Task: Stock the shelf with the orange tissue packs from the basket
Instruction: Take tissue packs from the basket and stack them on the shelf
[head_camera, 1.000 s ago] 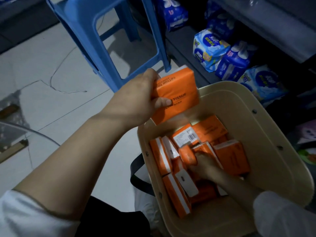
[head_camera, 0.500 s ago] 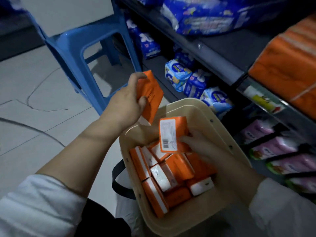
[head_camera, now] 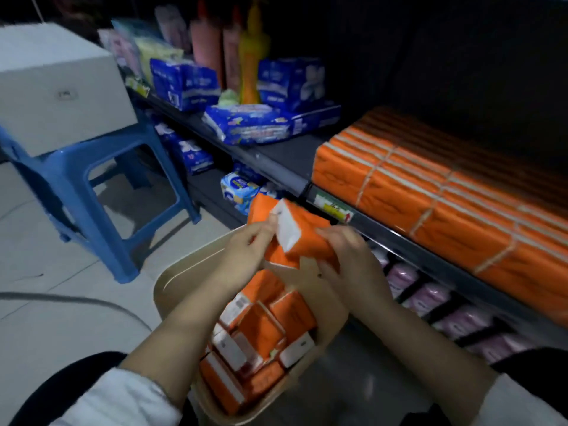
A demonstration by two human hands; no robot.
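Two orange tissue packs [head_camera: 299, 233] are pressed together above the beige basket [head_camera: 172, 279]. My left hand [head_camera: 246, 252] grips them from the left, and my right hand [head_camera: 345, 256] grips them from the right. Several more orange tissue packs [head_camera: 261, 332] lie loose in the basket below my hands. On the dark shelf [head_camera: 282, 162] to the right, rows of orange tissue packs [head_camera: 430, 192] stand bundled side by side. My hands and their packs hover just in front of the shelf's front edge.
A blue plastic stool [head_camera: 92, 186] carrying a grey box [head_camera: 58, 87] stands to the left on the tiled floor. Blue tissue packages [head_camera: 255, 124] and bottles [head_camera: 249, 66] fill the shelf's left part. Pink packs [head_camera: 430, 299] sit on the shelf below.
My right hand lifted a pack out of the basket and brought it against the one in my left hand. Both hands rose toward the shelf, and my view swung up to the right.
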